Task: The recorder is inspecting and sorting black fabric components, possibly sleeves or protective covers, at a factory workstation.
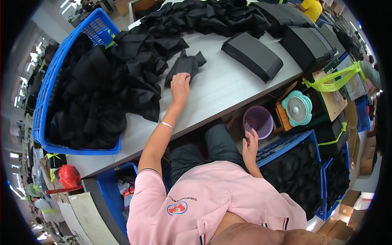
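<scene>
My left hand [180, 85] reaches out over the grey table [220, 87] and rests on a folded black fabric piece [184, 65], with a thin bracelet on the wrist. A big heap of black fabric [134, 61] lies just left of it. My right hand [250, 143] is down beside my lap, below the table edge. It is closed on a small dark scrap [248, 128] next to a purple mesh basket [259, 121].
A blue crate [87, 28] full of black fabric sits at the table's left. Stacked black pieces [253, 55] lie at the right end. Below are a teal fan [297, 108], blue crates [286, 145] of black pieces and cardboard boxes. Another person in yellow [312, 8] is far back.
</scene>
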